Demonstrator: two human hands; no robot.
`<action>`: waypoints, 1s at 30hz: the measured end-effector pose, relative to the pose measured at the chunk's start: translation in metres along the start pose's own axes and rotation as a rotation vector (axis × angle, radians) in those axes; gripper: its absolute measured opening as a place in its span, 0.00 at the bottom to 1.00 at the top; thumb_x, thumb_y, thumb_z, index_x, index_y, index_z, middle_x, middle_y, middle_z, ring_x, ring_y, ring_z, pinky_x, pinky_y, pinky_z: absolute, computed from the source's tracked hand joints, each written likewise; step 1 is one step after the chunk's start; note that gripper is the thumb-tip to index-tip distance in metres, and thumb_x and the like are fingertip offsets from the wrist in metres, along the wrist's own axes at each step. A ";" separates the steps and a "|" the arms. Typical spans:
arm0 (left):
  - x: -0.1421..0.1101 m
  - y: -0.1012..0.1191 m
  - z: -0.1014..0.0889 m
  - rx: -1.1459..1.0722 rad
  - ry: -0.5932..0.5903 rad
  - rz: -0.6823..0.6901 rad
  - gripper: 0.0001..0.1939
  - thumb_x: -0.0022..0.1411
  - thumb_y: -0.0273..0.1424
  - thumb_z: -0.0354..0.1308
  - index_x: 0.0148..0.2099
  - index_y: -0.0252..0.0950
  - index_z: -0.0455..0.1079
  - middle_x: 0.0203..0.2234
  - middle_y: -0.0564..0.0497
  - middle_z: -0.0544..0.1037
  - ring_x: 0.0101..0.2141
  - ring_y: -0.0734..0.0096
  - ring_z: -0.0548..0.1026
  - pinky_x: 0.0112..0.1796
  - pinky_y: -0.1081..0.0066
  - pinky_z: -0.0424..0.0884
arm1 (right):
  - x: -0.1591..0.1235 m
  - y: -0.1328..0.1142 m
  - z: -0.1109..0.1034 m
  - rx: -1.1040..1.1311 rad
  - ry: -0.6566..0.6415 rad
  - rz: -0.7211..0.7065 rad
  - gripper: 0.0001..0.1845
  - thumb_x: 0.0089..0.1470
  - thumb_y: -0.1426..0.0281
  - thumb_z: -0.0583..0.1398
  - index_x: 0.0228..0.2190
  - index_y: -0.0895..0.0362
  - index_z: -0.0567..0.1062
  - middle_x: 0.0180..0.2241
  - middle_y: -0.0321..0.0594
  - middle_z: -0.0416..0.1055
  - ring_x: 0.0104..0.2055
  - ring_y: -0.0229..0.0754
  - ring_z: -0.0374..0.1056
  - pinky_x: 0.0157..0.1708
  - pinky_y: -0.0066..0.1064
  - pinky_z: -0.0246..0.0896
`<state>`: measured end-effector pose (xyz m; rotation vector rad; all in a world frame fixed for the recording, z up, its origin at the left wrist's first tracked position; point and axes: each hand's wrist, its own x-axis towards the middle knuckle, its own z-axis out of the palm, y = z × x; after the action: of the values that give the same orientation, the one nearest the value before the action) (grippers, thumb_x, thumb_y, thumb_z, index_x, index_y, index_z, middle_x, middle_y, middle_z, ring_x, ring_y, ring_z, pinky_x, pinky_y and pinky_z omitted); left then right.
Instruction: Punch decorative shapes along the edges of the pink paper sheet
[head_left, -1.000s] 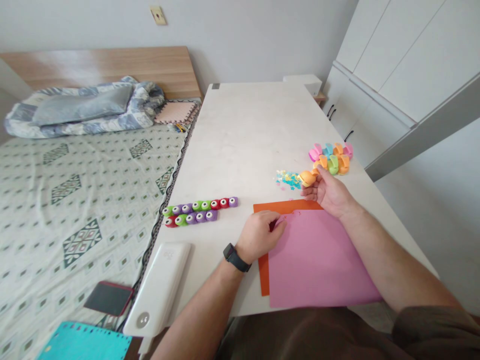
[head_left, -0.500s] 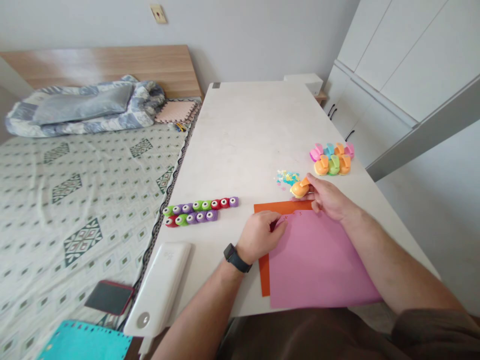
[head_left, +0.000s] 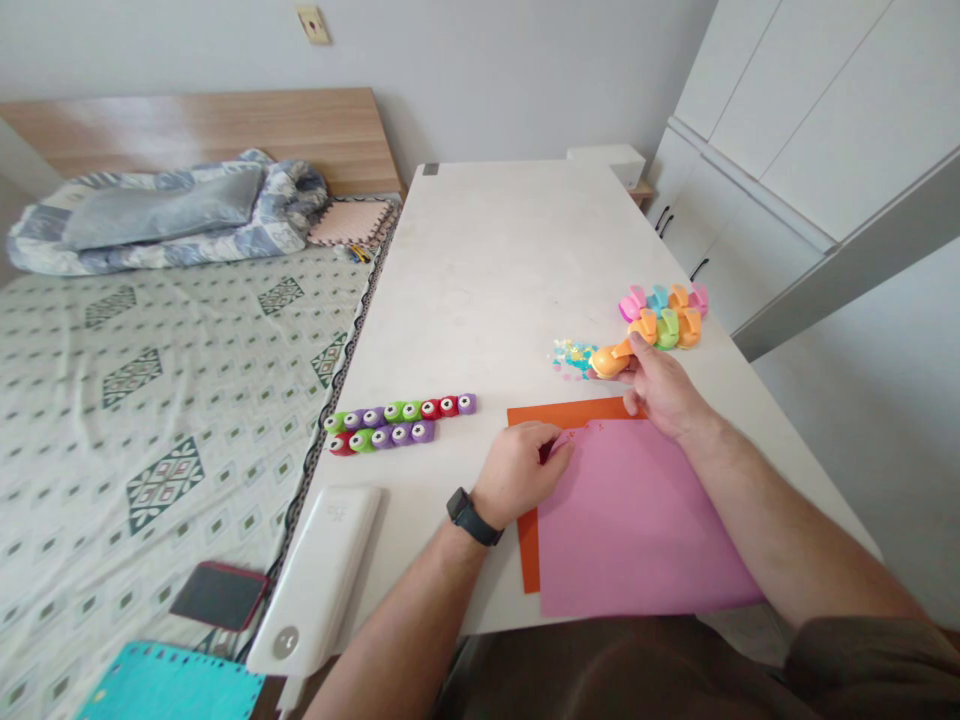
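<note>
Right hand point(head_left: 663, 388): thumb and fingers clamped on an orange lever craft punch point(head_left: 610, 362), held over the counter point(head_left: 495, 280) just beyond the paper, beside a scatter of blue, yellow and pink confetti point(head_left: 573, 356). Left hand point(head_left: 525, 466): fingers curled, resting at the upper left corner of a pink sheet point(head_left: 637, 520); cannot tell whether it pinches the paper. Smartwatch point(head_left: 472, 517) on that wrist. Small cut-outs near the pink sheet's far edge, orange showing through. Orange sheet point(head_left: 555, 412) partly beneath, exposed along left and far sides. Seven more lever punches point(head_left: 666, 330) in two rows, just past the right hand. Left of the paper: two rows of small button punches point(head_left: 401, 438), green, purple, red. White slab-shaped device point(head_left: 319, 580) nearer the person, at counter's left edge.
</note>
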<state>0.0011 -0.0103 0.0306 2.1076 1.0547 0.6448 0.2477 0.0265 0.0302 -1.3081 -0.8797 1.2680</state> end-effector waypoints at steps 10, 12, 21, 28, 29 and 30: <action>-0.004 0.005 -0.003 -0.078 -0.120 0.204 0.10 0.69 0.29 0.56 0.35 0.36 0.77 0.29 0.50 0.78 0.31 0.73 0.73 0.36 0.72 0.66 | -0.001 -0.010 -0.007 0.056 -0.083 -0.005 0.25 0.60 0.45 0.61 0.38 0.56 0.78 0.38 0.47 0.80 0.35 0.49 0.79 0.14 0.27 0.64; -0.004 0.006 -0.003 -0.101 -0.146 0.245 0.10 0.70 0.30 0.56 0.36 0.36 0.78 0.30 0.49 0.79 0.32 0.72 0.74 0.36 0.72 0.67 | -0.003 -0.011 -0.008 0.033 -0.132 0.000 0.24 0.61 0.47 0.61 0.38 0.56 0.78 0.36 0.46 0.80 0.35 0.49 0.78 0.20 0.30 0.69; -0.005 0.005 -0.003 -0.098 -0.180 0.256 0.12 0.70 0.31 0.57 0.35 0.36 0.78 0.28 0.49 0.78 0.30 0.72 0.74 0.34 0.72 0.67 | -0.020 -0.022 -0.014 -0.233 -0.436 0.101 0.20 0.64 0.51 0.61 0.39 0.54 0.79 0.36 0.39 0.77 0.36 0.41 0.72 0.37 0.33 0.69; -0.004 0.006 -0.003 -0.051 -0.195 0.195 0.14 0.71 0.31 0.55 0.32 0.36 0.75 0.26 0.50 0.76 0.29 0.72 0.73 0.33 0.71 0.65 | -0.020 -0.018 -0.007 -0.323 -0.393 0.026 0.23 0.61 0.47 0.61 0.36 0.55 0.78 0.34 0.39 0.76 0.37 0.42 0.70 0.37 0.32 0.67; -0.004 0.006 -0.003 -0.051 -0.193 0.193 0.14 0.71 0.31 0.55 0.32 0.36 0.75 0.27 0.50 0.77 0.30 0.72 0.73 0.33 0.71 0.66 | -0.019 -0.016 -0.006 -0.309 -0.351 -0.014 0.23 0.61 0.47 0.61 0.36 0.55 0.78 0.35 0.39 0.77 0.38 0.42 0.71 0.39 0.33 0.68; -0.004 0.006 -0.003 -0.052 -0.187 0.190 0.13 0.70 0.31 0.55 0.32 0.36 0.75 0.27 0.49 0.77 0.30 0.72 0.74 0.34 0.71 0.66 | -0.017 -0.014 -0.004 -0.291 -0.306 -0.047 0.23 0.61 0.46 0.61 0.35 0.54 0.77 0.35 0.39 0.77 0.39 0.43 0.71 0.40 0.33 0.68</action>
<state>0.0001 -0.0150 0.0371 2.1909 0.7349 0.5458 0.2513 0.0116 0.0464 -1.3260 -1.3443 1.3609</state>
